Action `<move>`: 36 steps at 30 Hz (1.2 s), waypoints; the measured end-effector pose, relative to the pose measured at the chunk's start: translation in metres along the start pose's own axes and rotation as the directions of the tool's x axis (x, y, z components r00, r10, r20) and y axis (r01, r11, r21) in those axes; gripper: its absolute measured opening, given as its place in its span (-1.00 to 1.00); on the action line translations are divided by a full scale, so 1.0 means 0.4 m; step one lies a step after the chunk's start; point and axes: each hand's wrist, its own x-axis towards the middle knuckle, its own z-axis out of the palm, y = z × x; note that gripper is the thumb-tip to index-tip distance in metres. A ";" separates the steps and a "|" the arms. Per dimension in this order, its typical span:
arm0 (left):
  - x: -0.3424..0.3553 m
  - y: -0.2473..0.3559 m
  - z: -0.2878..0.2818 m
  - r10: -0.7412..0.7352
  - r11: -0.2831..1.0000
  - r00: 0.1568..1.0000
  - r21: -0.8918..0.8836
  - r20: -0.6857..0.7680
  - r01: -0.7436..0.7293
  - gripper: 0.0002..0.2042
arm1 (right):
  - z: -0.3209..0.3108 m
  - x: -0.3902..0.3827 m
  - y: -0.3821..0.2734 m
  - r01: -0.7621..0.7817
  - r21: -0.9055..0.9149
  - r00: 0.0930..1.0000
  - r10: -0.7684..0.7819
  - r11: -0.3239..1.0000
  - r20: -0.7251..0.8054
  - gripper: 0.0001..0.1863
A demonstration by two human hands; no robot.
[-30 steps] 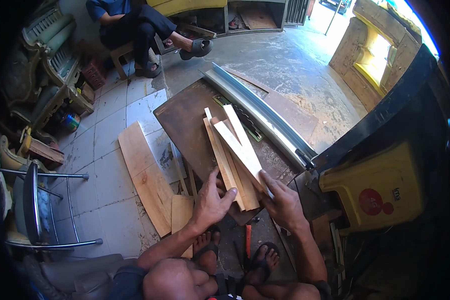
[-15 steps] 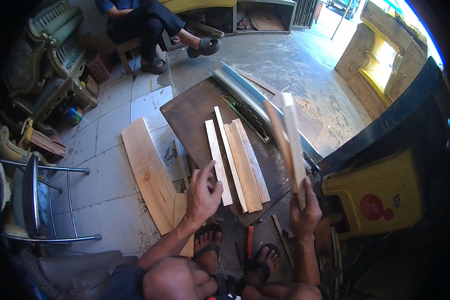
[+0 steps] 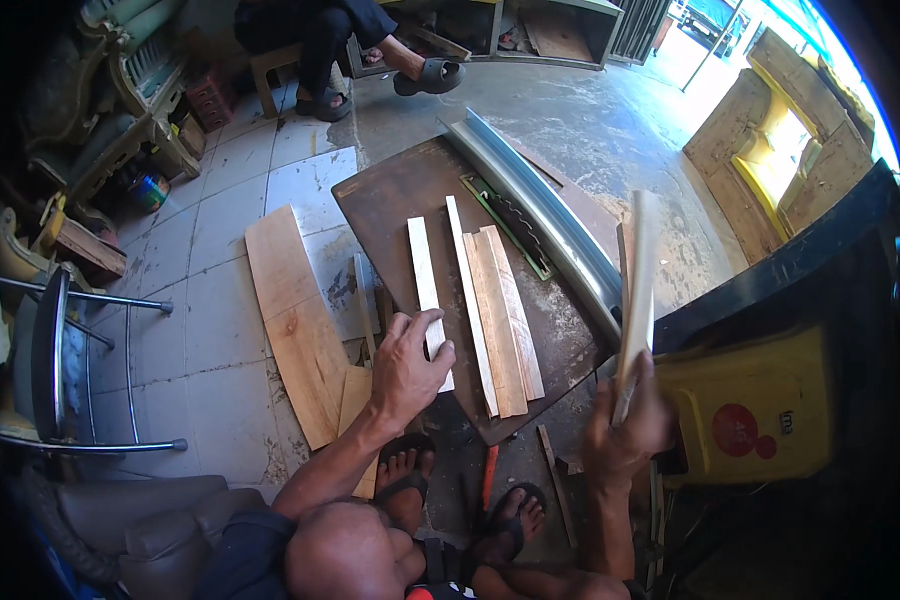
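brown board (image 3: 390, 200) on floor | left hand (image 3: 406, 365) fingers pressing pale strip (image 3: 425, 285) | right hand (image 3: 625, 435) raised, gripping upright strips (image 3: 638, 280)

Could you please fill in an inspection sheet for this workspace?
Surface: dark board lying on the floor, dusty.
Job's things: pale strip and three more strips lying flat on the board; upright strips held off it.
Clutter: wooden plank beside the board, metal rail across it.
Grippers: left hand on the pale strip; right hand gripping the upright strips.
Cables: nothing seen.
Surroundings: metal chair, yellow box, seated person.
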 end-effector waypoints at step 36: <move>-0.014 -0.022 0.007 0.419 0.878 0.905 0.220 0.080 -0.426 -0.61 | 0.266 0.057 -0.127 0.252 0.207 0.889 -0.311 0.945 0.336 -0.67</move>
